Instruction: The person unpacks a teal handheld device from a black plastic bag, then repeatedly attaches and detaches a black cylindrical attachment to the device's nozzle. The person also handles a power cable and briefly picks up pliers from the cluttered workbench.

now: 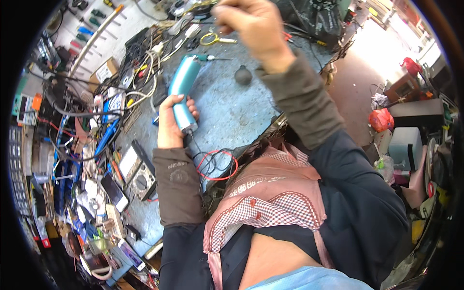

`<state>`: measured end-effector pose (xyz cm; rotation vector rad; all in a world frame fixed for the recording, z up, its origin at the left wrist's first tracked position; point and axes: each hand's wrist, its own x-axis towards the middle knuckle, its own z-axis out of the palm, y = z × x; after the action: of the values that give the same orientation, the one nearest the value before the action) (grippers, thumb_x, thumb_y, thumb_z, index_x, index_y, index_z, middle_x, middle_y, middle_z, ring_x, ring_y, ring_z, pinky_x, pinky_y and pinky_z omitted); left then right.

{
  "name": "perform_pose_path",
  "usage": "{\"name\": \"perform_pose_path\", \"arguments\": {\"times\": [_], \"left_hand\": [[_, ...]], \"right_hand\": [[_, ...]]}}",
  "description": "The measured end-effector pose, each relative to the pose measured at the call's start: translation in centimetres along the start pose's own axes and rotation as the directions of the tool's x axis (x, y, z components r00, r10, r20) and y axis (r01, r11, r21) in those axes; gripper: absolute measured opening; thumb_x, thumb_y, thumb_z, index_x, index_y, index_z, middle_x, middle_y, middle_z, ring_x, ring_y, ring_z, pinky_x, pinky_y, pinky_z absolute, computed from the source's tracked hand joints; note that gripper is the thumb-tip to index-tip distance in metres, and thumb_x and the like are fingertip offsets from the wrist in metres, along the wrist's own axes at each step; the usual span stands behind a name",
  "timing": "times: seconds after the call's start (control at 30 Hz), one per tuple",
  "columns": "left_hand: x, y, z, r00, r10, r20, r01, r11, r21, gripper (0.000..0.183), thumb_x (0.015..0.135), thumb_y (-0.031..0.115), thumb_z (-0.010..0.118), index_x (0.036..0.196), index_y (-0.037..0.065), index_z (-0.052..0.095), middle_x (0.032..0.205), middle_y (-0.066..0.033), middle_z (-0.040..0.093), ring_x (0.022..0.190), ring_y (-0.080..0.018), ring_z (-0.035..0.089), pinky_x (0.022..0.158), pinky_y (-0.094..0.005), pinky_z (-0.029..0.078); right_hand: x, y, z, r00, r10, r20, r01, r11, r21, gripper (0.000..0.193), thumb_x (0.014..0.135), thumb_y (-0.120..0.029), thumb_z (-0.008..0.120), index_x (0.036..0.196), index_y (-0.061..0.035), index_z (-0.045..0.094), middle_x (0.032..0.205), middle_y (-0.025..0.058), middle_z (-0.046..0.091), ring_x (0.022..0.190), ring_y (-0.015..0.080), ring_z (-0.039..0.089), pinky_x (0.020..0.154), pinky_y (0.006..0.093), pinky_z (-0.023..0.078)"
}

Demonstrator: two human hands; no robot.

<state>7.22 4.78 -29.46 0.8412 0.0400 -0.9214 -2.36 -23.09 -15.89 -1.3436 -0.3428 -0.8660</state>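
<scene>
Device (185,76): one, teal, in left hand (169,115); black bulb (243,76): one.

Handheld device (185,79): turquoise, paler highlight down its length; cord (194,140) black. Counter (217,106): slate blue, mottled with grey and dark specks. Round bulb (243,76): plain black. Magnifying glass (217,38): yellow rim. Wire loop (237,166): bright red. Sleeve covers (180,198): brown, the left with a faint print. Jacket (357,188): near-black navy. Apron (266,186): dusty pink, white print, trim (280,210) in dark red-and-white check, buttons (254,215) red. Cloth (309,280): light blue. Plastic bag (381,120): orange-red.
</scene>
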Motion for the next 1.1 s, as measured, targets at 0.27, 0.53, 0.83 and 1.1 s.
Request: {"name": "perform_pose_path", "arguments": {"times": [0.27, 0.53, 0.83, 1.1], "left_hand": [[-0.6, -0.2, 0.3, 0.999, -0.003, 0.046, 0.0, 0.998, 0.058, 0.037, 0.085, 0.021, 0.072, 0.112, 0.0, 0.057, 0.085, -0.0085, 0.059, 0.072, -0.0216, 0.061, 0.065, -0.0379, 0.054], [-1.1, -0.4, 0.3, 0.991, 0.003, 0.137, -0.017, 0.995, 0.1, 0.039, 0.08, 0.022, 0.073, 0.11, 0.0, 0.061, 0.082, -0.0095, 0.06, 0.07, -0.0221, 0.058, 0.067, -0.038, 0.052], [-2.6, -1.2, 1.8, 0.982, 0.032, 0.188, -0.091, 0.946, 0.31, 0.048, 0.074, 0.026, 0.075, 0.112, 0.0, 0.061, 0.078, -0.0087, 0.057, 0.066, -0.0221, 0.056, 0.064, -0.0371, 0.049], [-2.7, -1.3, 2.1, 0.987, 0.04, 0.158, -0.097, 0.925, 0.368, 0.047, 0.075, 0.021, 0.072, 0.114, -0.004, 0.063, 0.08, -0.0125, 0.061, 0.066, -0.0242, 0.061, 0.062, -0.0367, 0.054]], "right_hand": [[-7.3, 3.0, -7.7, 0.925, 0.239, -0.297, -0.28, 0.954, -0.105, 0.013, 0.099, -0.015, 0.076, 0.102, -0.0023, 0.075, 0.088, 0.0039, 0.074, 0.075, 0.0109, 0.067, 0.067, 0.0273, 0.054], [-13.0, 7.2, -6.1, 0.969, 0.248, 0.003, -0.13, 0.519, -0.845, 0.062, 0.085, -0.035, 0.084, 0.139, -0.0115, 0.064, 0.125, 0.0206, 0.067, 0.114, 0.0421, 0.067, 0.098, 0.0483, 0.055], [-11.9, 3.6, -5.8, 0.885, 0.464, -0.028, -0.441, 0.857, 0.268, 0.051, 0.094, -0.008, 0.068, 0.141, 0.0027, 0.05, 0.117, 0.014, 0.067, 0.095, 0.0203, 0.072, 0.078, 0.032, 0.056], [-10.8, 2.4, -5.0, 0.931, 0.35, 0.105, -0.363, 0.919, 0.155, 0.046, 0.097, -0.007, 0.066, 0.142, 0.0001, 0.059, 0.115, 0.0098, 0.07, 0.095, 0.0161, 0.07, 0.08, 0.0292, 0.055]]}}
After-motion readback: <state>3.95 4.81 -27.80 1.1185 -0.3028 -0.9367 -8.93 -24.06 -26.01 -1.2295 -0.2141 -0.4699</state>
